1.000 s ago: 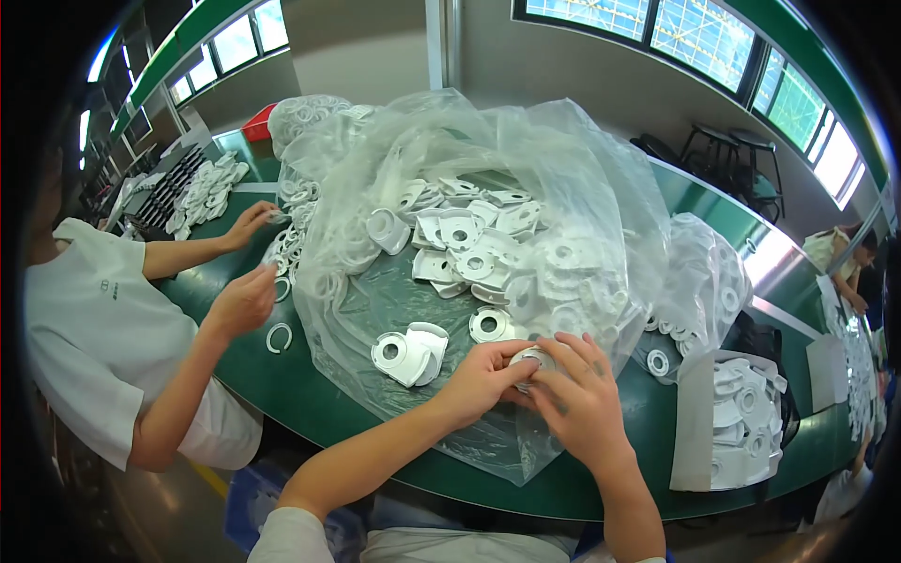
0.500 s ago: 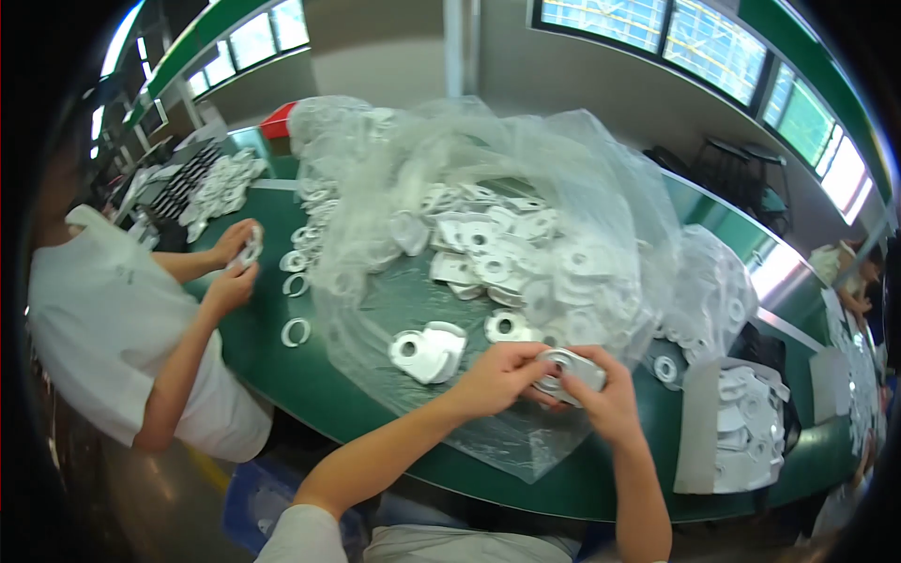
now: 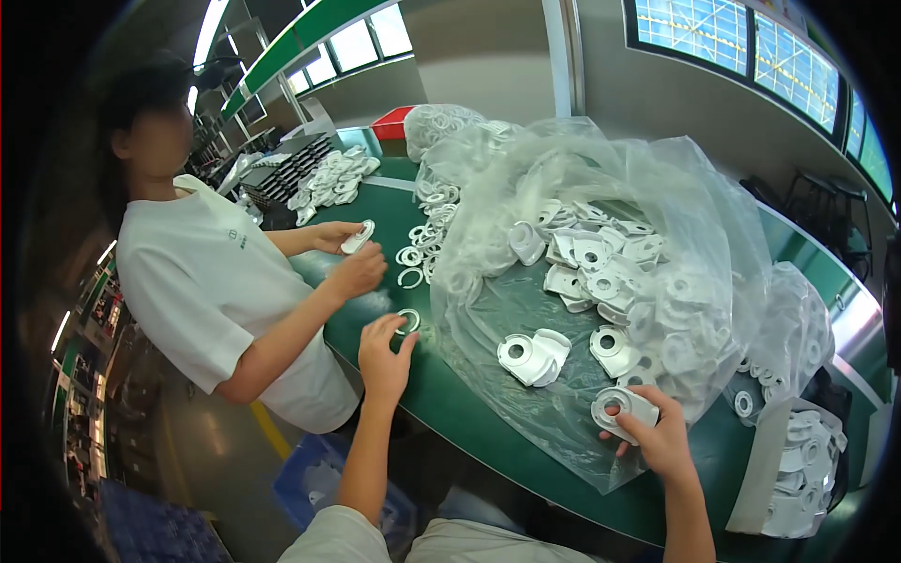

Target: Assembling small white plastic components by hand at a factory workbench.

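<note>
My right hand (image 3: 657, 436) grips a white plastic part (image 3: 640, 405) with a round hole, the thumb lying over the hole. At the left side of the table my left hand (image 3: 385, 358) is at a loose white ring (image 3: 407, 322), thumb and fingers apart beside it; whether they touch it I cannot tell. Two stacked white parts (image 3: 535, 357) lie on the plastic sheet between my hands. Another white part (image 3: 614, 351) with a hole lies just beyond my right hand, by a heap of similar parts (image 3: 601, 258).
A large clear plastic bag (image 3: 699, 202) spreads around the heap on the green table (image 3: 469, 433). More white rings (image 3: 436, 220) lie along its left side. A co-worker (image 3: 206, 281) at the left holds a white part. An open box of white parts (image 3: 758, 469) stands at the right.
My left hand has let go of the white part and moved left to the loose ring. My right hand keeps the part. The view has turned left.
</note>
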`<control>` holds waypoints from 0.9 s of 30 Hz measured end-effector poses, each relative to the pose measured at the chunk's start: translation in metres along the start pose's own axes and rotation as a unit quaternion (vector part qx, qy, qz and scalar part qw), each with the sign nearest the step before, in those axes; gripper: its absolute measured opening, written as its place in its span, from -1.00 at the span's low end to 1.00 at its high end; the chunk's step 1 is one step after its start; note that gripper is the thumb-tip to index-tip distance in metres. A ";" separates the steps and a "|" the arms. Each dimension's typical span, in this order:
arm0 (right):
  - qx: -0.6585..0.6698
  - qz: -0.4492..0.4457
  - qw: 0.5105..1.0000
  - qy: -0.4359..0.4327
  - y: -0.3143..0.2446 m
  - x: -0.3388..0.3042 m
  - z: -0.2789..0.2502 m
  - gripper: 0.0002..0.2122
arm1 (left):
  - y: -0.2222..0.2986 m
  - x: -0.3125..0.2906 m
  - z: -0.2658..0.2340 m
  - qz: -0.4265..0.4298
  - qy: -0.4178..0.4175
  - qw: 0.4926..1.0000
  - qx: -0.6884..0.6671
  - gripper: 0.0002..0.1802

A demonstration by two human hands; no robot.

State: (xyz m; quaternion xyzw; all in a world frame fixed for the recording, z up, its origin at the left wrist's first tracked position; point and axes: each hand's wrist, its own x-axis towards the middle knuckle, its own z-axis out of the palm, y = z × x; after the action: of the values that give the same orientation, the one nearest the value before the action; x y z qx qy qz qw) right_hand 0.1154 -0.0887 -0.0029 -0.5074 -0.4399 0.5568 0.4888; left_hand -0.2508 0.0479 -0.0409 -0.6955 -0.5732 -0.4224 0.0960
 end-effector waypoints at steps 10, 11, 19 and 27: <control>0.052 0.030 0.998 0.008 -0.001 -0.001 -0.003 -0.71 | 0.026 0.007 0.008 0.087 -0.049 0.992 -0.071 -0.88; 0.051 0.035 0.998 0.020 0.000 -0.002 -0.005 -0.71 | 0.048 0.005 0.002 0.078 -0.028 0.989 -0.119 -0.90; 0.140 0.033 0.990 0.003 0.002 0.008 -0.009 -0.67 | 0.197 0.027 0.023 -0.023 -0.304 0.822 -0.481 -0.85; 0.258 0.024 0.966 -0.004 0.007 0.006 -0.021 -0.61 | 0.217 0.005 0.068 0.119 -0.335 0.822 -0.445 -0.83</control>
State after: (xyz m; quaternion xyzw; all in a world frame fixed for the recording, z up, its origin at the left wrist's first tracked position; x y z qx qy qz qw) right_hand 0.1350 -0.0837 -0.0127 -0.3718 -0.2712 0.6653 0.5879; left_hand -0.0282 0.0232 -0.0039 -0.8241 -0.2327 -0.3582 -0.3720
